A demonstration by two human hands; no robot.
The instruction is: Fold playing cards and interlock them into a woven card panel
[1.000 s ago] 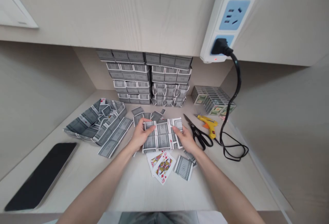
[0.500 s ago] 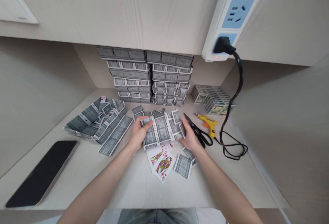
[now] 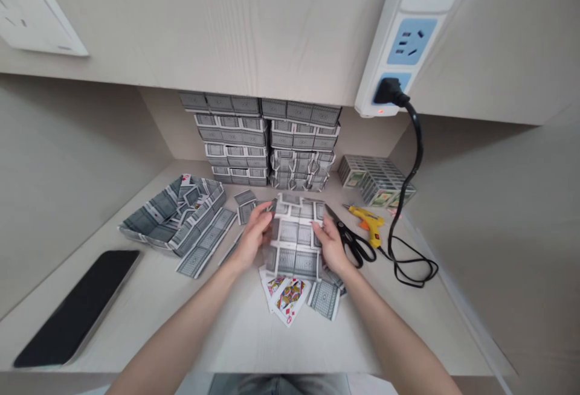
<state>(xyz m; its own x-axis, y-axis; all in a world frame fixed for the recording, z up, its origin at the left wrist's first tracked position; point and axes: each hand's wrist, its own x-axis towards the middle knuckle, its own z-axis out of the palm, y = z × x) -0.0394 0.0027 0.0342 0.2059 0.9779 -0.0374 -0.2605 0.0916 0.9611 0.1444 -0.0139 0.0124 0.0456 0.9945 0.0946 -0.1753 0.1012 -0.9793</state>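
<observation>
One card tray [image 3: 199, 218] lies left of the fingers of the left hand [image 3: 251, 241], apparently corralling loose pieces [image 3: 191, 197]. Those fingers curve at the left edge of the card panel [image 3: 294, 233], blur hiding any pinch; the right hand [image 3: 333, 247] pinches its other side, thumb uppermost, likely for steadiness. Scissors [image 3: 343, 231] lie just beyond, seemingly handy.

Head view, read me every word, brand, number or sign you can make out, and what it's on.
"Q", with red diamonds: front face card.
Too small or blurred to read: markings on the held card block, yellow glue gun, white wall plate and red-marked card in the card tray.
No other words, brands or numbers are legible.
</observation>
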